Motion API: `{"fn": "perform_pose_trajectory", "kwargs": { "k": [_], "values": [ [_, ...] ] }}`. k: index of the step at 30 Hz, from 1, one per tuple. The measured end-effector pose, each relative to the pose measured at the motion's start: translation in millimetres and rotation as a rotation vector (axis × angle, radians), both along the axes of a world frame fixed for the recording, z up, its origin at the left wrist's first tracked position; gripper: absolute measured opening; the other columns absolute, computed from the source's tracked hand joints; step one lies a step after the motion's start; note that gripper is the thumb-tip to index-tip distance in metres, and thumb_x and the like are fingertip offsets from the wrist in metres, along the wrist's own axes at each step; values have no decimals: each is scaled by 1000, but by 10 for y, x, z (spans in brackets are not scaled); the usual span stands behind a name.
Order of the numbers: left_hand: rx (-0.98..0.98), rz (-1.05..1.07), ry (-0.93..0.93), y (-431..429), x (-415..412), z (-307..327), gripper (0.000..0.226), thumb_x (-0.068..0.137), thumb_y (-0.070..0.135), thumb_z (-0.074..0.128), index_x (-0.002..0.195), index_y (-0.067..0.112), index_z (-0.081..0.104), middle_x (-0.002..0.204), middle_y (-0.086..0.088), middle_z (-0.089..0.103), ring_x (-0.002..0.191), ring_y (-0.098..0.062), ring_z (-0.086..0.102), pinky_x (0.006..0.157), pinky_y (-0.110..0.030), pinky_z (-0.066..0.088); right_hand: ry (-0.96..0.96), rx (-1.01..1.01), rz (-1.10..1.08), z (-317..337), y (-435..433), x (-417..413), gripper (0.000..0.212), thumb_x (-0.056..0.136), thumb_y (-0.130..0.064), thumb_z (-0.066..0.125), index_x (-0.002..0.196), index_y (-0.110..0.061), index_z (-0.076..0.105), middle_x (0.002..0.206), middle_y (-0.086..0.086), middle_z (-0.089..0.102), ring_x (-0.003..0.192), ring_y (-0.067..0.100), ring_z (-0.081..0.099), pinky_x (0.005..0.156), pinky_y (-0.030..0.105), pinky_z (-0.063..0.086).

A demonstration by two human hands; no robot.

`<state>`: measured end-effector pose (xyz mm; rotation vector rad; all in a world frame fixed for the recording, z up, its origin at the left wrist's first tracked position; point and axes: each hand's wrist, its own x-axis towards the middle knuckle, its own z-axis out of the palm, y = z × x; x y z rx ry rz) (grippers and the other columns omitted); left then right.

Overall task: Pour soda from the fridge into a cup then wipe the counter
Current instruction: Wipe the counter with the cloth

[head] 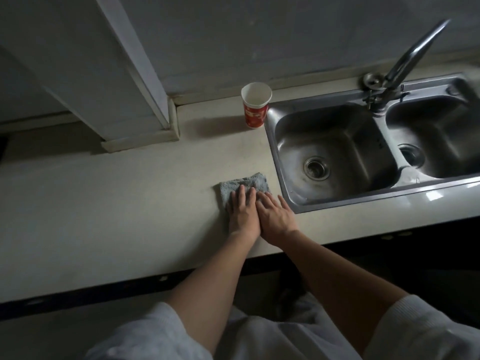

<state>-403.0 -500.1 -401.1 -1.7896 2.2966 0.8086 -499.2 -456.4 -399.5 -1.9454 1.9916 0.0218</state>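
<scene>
Head view: the left hand (242, 213) and right hand (276, 216) press flat, fingers spread, on a folded grey-blue cloth (242, 187) near the pale tabletop's (117, 203) front edge. Keep the pressure even and sweep away from the red paper cup (255, 106) standing at the back edge beside the steel sink (335, 154).

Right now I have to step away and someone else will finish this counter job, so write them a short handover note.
Left hand: flat, palm down on the grey cloth, pressing it to the counter.
Right hand: flat beside the left, fingertips on the cloth's near right edge.
Cloth: beside the sink's front left corner.
Cup: upright at the back of the counter, left of the sink; its fill level cannot be seen. No soda bottle in view.
Done: cup is set out, wiping is under way.
Left: wipe the remaining counter, especially the stretch to the left.
</scene>
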Motion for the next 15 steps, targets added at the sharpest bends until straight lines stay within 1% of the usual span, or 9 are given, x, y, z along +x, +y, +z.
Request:
{"fn": "perform_pose_trajectory", "kwargs": {
  "k": [4, 7, 11, 15],
  "values": [
    [7, -31, 19, 37, -702, 16, 57, 105, 19, 28, 157, 30, 8, 166, 2, -8, 152, -27, -10, 123, -46, -1, 14, 3, -24, -18, 67, -684, 68, 93, -39, 48, 152, -18, 23, 160, 2, 21, 149, 21, 14, 122, 41, 10],
    [3, -1, 32, 87, -967, 21, 58, 105, 16, 28, 157, 30, 9, 166, 2, -6, 152, -27, -9, 123, -46, -1, -15, 10, -13, -39, 116, -926, 66, 94, -37, 47, 152, -19, 22, 160, 3, 24, 149, 23, 15, 122, 40, 12],
    [-26, 47, 79, 84, -856, -51, 56, 105, 16, 30, 156, 32, 13, 166, 7, -4, 152, -24, -6, 124, -42, 5, -93, -25, 97, -24, 77, -863, 67, 96, -33, 46, 155, -19, 17, 162, 3, 17, 150, 20, 12, 123, 36, 9],
    [1, 117, 100, 72, -621, -91, 55, 106, 15, 30, 157, 31, 14, 166, 6, -3, 152, -23, -6, 124, -39, 2, -151, -30, 169, -26, 24, -640, 65, 96, -33, 48, 154, -17, 22, 161, 6, 20, 149, 23, 15, 123, 36, 10]
  ]
}}
